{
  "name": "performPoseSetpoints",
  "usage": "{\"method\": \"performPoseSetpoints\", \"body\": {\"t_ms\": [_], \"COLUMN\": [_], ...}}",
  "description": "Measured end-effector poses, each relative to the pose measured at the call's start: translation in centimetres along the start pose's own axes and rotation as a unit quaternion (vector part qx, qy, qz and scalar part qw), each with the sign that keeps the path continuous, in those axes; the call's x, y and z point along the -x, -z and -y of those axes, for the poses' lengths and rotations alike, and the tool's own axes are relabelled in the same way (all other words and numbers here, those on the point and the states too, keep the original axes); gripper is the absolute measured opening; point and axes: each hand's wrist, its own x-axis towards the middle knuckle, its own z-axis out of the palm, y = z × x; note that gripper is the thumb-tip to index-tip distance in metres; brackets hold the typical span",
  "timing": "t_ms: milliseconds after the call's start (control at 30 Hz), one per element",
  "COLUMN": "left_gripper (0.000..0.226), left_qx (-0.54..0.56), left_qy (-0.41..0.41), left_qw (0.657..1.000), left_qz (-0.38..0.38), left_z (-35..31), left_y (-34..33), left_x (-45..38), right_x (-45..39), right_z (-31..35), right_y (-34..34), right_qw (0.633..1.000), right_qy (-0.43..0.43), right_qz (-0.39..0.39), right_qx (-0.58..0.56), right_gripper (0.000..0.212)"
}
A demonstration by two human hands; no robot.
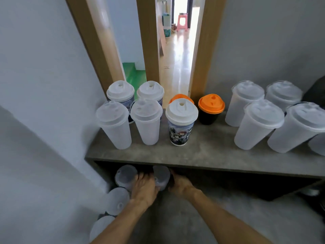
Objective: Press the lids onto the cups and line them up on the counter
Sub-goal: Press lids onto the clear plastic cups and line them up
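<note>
left hand (143,188), right hand (179,184) | both grip clear cup (161,176), seemingly (blurred) | printed cup (180,128): writing unreadable

Counter (202,152) runs left to right, doorway (177,55) behind it. On counter left: four lidded cups (130,111) in two rows. Centre: printed cup (181,123) in front, small cup (210,109) behind-right. Right: four more lidded cups (263,113), two rows. Below counter edge: both hands, left hand (144,189) and right hand (181,184), either side of cup (161,176). Loose cups (117,199) on floor, left of the left hand.
</note>
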Motion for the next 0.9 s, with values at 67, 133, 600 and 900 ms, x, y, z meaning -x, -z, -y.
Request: {"method": "performPoseSetpoints", "body": {"t_ms": [67, 133, 600, 900], "left_gripper": [0.053, 0.059, 0.1, 0.092], "left_qx": [0.031, 0.072, 0.28, 0.297], "left_qy": [-0.007, -0.006, -0.148, -0.122], "left_qw": [0.999, 0.997, 0.944, 0.93], "left_qz": [-0.02, -0.036, -0.089, -0.179], "left_z": [0.3, 0.4, -6.8, -16.5], "left_y": [-0.5, -0.9, 15.6, 24.5], "left_x": [0.5, 1.5, 12.4, 7.9], "right_x": [0.2, 1.2, 16.4, 17.4], "right_z": [0.0, -0.1, -7.0, -4.6], "right_y": [-0.5, -1.0, 2.9, 12.2], "right_qw": [1.0, 0.998, 0.931, 0.895], "right_qy": [0.003, 0.01, 0.053, 0.082], "right_qz": [-0.013, -0.031, -0.279, -0.387], "right_qx": [-0.026, -0.062, -0.231, -0.206], "right_gripper": [0.066, 0.059, 0.06, 0.077]}}
